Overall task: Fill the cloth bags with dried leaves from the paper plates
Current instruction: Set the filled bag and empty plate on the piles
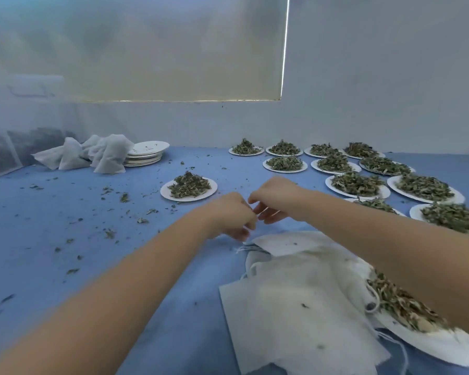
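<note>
My left hand (232,215) and my right hand (275,197) meet fingertip to fingertip above the blue table, just past a pile of flat white cloth bags (295,301). The fingers are curled and pinched together; whether they hold a drawstring is too blurred to tell. A frayed drawstring end (245,249) lies at the top of the pile. A paper plate of dried leaves (406,304) lies under my right forearm at the near right. Another plate of leaves (188,188) sits just beyond my hands.
Several more paper plates heaped with dried leaves (356,185) cover the right side of the table. Filled white bags (103,154) and a stack of used plates (146,152) sit at the back left. Loose leaf bits (125,197) litter the blue cloth on the left.
</note>
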### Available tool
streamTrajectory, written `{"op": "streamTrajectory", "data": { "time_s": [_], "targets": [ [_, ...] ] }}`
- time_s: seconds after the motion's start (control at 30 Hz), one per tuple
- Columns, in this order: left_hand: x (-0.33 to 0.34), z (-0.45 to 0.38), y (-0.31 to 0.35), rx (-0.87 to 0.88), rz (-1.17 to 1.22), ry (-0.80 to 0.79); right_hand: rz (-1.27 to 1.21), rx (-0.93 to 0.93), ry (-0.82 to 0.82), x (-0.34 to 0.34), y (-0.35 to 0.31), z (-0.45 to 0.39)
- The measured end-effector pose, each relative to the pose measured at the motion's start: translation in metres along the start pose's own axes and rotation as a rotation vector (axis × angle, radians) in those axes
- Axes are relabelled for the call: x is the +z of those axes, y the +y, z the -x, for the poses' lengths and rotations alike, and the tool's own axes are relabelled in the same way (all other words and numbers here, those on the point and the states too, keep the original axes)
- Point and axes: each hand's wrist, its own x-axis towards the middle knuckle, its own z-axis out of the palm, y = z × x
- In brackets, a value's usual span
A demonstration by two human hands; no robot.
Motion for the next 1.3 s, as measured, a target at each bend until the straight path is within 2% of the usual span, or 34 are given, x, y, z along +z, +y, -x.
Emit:
{"op": "streamTrajectory", "data": {
  "time_s": [0.13, 0.2, 0.33, 0.43, 0.57, 0.7, 0.87, 1.0, 1.17, 1.3],
  "targets": [
    [0.001, 0.020, -0.008, 0.088, -0.241, -0.173, 0.242, -0.110, -0.034, -0.014, 0.015, 0.024],
    [0.005, 0.023, -0.015, 0.185, -0.292, -0.174, 0.314, -0.146, -0.041, -0.017, 0.017, 0.032],
    [0.012, 0.018, -0.023, 0.394, -0.253, 0.075, 0.382, -0.185, -0.010, -0.021, 0.014, 0.038],
    [0.011, 0.010, -0.024, 0.442, -0.122, 0.253, 0.445, -0.204, 0.022, -0.022, 0.009, 0.037],
    [0.004, 0.006, -0.018, 0.468, -0.114, 0.348, 0.487, -0.222, 0.059, -0.023, 0.003, 0.030],
    [-0.012, -0.001, -0.015, 0.472, -0.025, 0.431, 0.361, -0.167, 0.029, -0.021, -0.004, 0.011],
    [-0.036, -0.003, -0.017, 0.611, 0.050, 0.443, -0.106, -0.040, -0.257, -0.016, -0.008, -0.023],
    [-0.062, -0.005, -0.022, 0.758, 0.067, 0.420, -0.324, -0.027, -0.406, -0.004, -0.013, -0.048],
    [-0.096, -0.020, -0.039, 0.846, -0.021, 0.537, -0.512, -0.243, -0.353, 0.011, -0.030, -0.077],
    [-0.125, -0.034, -0.053, 0.662, 0.136, 0.663, -0.328, -0.369, -0.148, 0.021, -0.048, -0.095]
  ]
}}
